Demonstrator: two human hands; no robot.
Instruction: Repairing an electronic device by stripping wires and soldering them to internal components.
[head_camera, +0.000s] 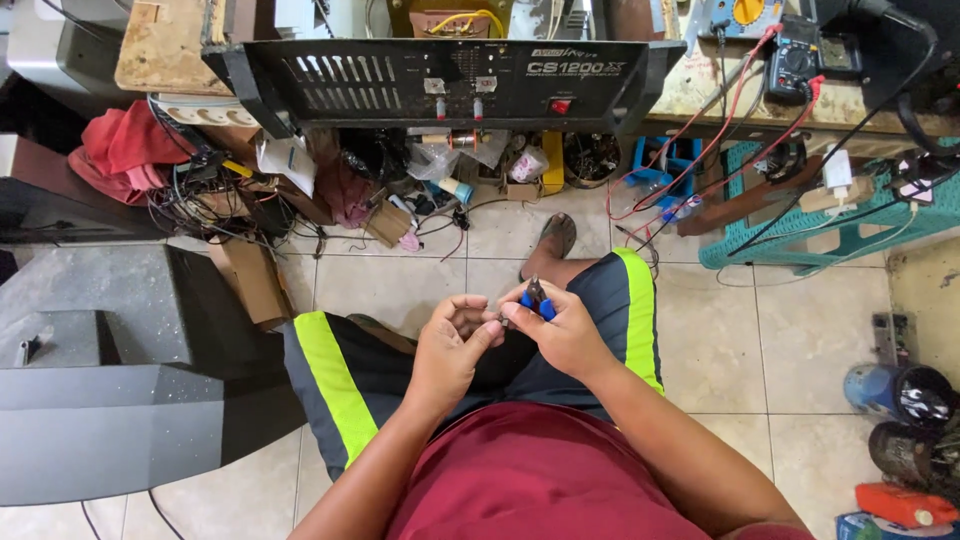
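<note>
Between the fingers of the left hand, pinched together, sits a tiny part, too small to identify. Right hand is clamped on blue-handled cutters, tips at the part. Judging by this, trimming looks underway, above the lap, over the tiled floor.
</note>
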